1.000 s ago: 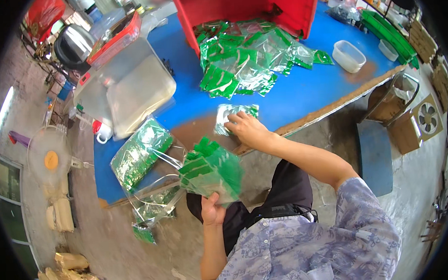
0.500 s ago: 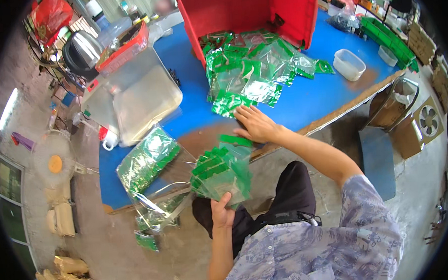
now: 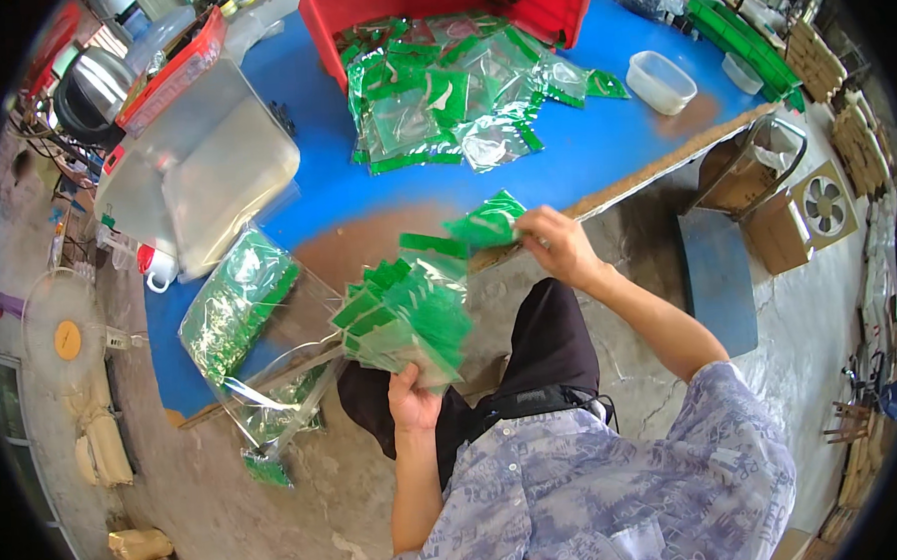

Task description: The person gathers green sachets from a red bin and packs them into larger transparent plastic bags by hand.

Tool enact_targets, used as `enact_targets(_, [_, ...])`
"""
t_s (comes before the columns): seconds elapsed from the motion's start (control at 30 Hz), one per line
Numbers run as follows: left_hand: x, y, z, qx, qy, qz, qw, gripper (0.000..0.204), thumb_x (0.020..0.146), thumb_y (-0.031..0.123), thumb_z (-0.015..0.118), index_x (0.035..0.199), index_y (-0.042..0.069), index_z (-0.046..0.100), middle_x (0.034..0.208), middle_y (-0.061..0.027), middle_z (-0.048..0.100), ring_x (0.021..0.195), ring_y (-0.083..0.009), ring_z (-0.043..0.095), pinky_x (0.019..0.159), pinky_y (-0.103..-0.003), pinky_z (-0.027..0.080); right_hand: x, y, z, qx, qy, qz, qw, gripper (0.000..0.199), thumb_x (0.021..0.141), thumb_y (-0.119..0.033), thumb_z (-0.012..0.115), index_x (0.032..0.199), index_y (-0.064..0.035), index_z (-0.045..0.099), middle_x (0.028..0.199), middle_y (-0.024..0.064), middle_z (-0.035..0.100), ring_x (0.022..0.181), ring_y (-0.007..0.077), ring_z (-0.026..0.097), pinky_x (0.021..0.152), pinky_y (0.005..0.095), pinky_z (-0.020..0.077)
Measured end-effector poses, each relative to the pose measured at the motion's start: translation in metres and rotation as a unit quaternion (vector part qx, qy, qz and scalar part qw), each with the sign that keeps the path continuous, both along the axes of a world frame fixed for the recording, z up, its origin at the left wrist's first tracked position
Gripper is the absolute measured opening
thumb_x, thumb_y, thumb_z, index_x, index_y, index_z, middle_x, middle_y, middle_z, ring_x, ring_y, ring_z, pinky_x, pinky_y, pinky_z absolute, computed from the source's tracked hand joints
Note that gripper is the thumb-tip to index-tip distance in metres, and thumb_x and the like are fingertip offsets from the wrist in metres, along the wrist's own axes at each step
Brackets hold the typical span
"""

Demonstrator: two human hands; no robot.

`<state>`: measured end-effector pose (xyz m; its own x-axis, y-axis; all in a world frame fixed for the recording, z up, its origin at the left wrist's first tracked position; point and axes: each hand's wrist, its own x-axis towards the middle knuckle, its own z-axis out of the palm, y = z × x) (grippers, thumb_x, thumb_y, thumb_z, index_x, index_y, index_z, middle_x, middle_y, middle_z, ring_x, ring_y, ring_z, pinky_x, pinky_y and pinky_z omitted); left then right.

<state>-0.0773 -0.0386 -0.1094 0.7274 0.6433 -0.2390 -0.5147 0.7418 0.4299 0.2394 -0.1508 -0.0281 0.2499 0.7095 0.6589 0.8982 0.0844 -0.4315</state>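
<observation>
My left hand [image 3: 414, 403] is closed on the lower edge of a fanned stack of small clear bags with green tops [image 3: 403, 317], above my lap at the table's near edge. My right hand [image 3: 559, 245] pinches the corner of one green-and-clear bag [image 3: 488, 221], held just right of the fan. Beyond my hands a loose pile of similar bags [image 3: 441, 100] spills from a red bin [image 3: 396, 4] tipped on its side. To the left of the fan lies a large clear bag [image 3: 237, 304] filled with green-topped bags, overhanging the table edge.
On the blue table [image 3: 315, 201] stand a translucent tub [image 3: 224, 180], a white-and-red mug [image 3: 158, 268] and a small clear container [image 3: 662, 82]. A green tray [image 3: 744, 47] lies at the far right. A standing fan [image 3: 68, 340] is at left; a blue bench [image 3: 717, 283] stands at right.
My right hand has drawn one bag off the near edge of the pile toward me. My left hand still holds the fanned stack. The whole view has shifted.
</observation>
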Motion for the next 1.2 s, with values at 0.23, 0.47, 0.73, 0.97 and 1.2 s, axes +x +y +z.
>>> enact_targets(0.23, [0.013, -0.007, 0.014, -0.083, -0.123, -0.064, 0.987, 0.064, 0.082, 0.009, 0.073, 0.141, 0.003, 0.049, 0.145, -0.0117, 0.053, 0.135, -0.0322, 0.048, 0.116, -0.06, 0.031, -0.076, 0.008, -0.016, -0.002, 0.514, -0.072, 0.855, 0.016, 0.099, -0.012, 0.059, 0.111, -0.0037, 0.054, 0.074, -0.0057, 0.049, 0.062, 0.0022, 0.042, 0.05, 0.0234, 0.0324])
enact_targets(0.47, [0.007, 0.0, 0.034, 0.045, 0.032, -0.092, 0.994, 0.069, 0.078, 0.005, 0.076, 0.139, 0.0, 0.045, 0.127, -0.0124, 0.062, 0.121, -0.026, 0.059, 0.104, -0.042, 0.048, -0.1, 0.024, 0.025, -0.114, 0.465, 0.035, 0.877, 0.031, 0.104, -0.022, 0.05, 0.123, 0.0023, 0.053, 0.103, 0.0092, 0.064, 0.089, 0.0132, 0.055, 0.079, 0.0329, 0.0479])
enact_targets(0.73, [-0.002, 0.005, 0.031, 0.007, -0.012, -0.141, 0.99, 0.073, 0.075, 0.004, 0.077, 0.139, 0.0, 0.044, 0.127, -0.0139, 0.062, 0.12, -0.0286, 0.06, 0.104, -0.045, 0.049, -0.091, 0.046, 0.036, -0.224, 0.408, 0.126, 0.876, 0.04, 0.106, -0.03, 0.041, 0.114, 0.0054, 0.057, 0.099, 0.0221, 0.063, 0.096, 0.0255, 0.059, 0.088, 0.0397, 0.0468])
enact_targets(0.97, [0.0, -0.003, 0.007, -0.058, -0.081, -0.099, 0.99, 0.065, 0.076, 0.008, 0.076, 0.136, -0.002, 0.052, 0.136, -0.0139, 0.059, 0.125, -0.0323, 0.057, 0.112, -0.049, 0.04, 0.026, 0.108, 0.016, -0.109, -0.061, -0.311, 0.942, 0.058, 0.094, -0.049, 0.058, 0.132, -0.0059, 0.055, 0.13, 0.0251, 0.054, 0.118, 0.0443, 0.05, 0.097, 0.0582, 0.0406])
enact_targets(1.2, [0.0, 0.005, 0.022, 0.004, 0.007, -0.028, 1.0, 0.063, 0.082, -0.001, 0.067, 0.14, 0.0, 0.044, 0.132, -0.0128, 0.06, 0.121, -0.0285, 0.06, 0.103, -0.046, 0.051, -0.06, 0.053, 0.004, -0.136, 0.097, 0.064, 0.984, 0.038, 0.101, -0.034, 0.051, 0.11, 0.0016, 0.063, 0.121, 0.0209, 0.062, 0.114, 0.0388, 0.058, 0.103, 0.0473, 0.0417])
